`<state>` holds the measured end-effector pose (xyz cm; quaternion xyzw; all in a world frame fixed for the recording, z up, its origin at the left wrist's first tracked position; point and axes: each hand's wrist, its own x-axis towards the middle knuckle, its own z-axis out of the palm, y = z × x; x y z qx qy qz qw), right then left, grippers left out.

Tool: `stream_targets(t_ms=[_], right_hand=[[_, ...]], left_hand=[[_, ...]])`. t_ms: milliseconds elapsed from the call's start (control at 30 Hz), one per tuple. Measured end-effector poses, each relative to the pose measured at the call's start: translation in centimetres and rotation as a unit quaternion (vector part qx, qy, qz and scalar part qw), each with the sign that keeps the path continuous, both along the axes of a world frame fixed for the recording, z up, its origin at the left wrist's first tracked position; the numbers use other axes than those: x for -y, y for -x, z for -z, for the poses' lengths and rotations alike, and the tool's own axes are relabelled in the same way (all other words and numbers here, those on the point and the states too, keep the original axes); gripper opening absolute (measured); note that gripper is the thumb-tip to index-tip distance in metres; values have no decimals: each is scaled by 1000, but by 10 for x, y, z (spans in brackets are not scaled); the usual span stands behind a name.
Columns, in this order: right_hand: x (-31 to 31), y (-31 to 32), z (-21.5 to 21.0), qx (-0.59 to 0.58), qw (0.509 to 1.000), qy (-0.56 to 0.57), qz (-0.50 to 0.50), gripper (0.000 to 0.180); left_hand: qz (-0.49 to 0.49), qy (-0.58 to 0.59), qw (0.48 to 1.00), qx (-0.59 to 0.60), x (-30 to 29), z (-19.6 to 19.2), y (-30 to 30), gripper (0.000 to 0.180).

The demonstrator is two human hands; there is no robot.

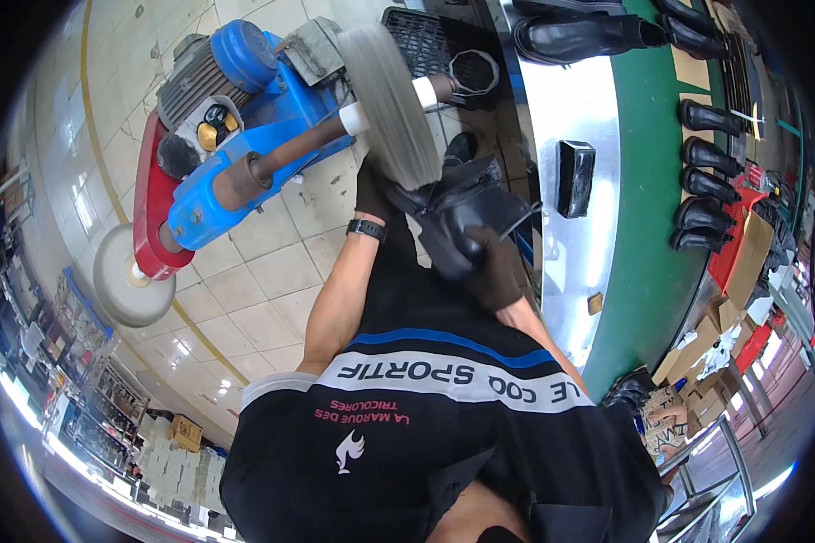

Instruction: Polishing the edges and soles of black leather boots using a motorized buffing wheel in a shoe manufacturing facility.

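Note:
A black leather boot (484, 213) is held up under a large grey buffing wheel (389, 104), its upper close to or touching the wheel's lower edge. The wheel's surface looks smeared, as if spinning. My right hand (498, 271), in a dark brown glove, is closed round the boot's near right side. On the other side my left hand (372, 193), also gloved and with a watch at the wrist, grips the boot beside the wheel. The left fingers are partly hidden behind the boot and wheel.
The blue buffing machine (285, 127) stands at the left, with a second, pale wheel (136, 276) at its near end. To the right runs a metal-edged green bench (647, 181) carrying several black boots (711, 154) and a small black block (575, 179). A black crate (417, 41) lies behind the wheel.

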<state>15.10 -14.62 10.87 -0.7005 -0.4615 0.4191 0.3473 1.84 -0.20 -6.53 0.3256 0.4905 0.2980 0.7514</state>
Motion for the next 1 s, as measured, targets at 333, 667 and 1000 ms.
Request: stream_targets(t_ms=[333, 667, 1000], right_hand=[[-36, -14, 46, -663, 637, 278, 278, 48], [0, 37, 37, -83, 984, 82, 132, 70], [-24, 47, 47, -198, 970, 61, 131, 82]], left_hand=[[-195, -12, 974, -115, -33, -100, 39, 33], [41, -369, 893, -256, -46, -192, -11, 21], [249, -578, 760, -165, -52, -203, -53, 21]])
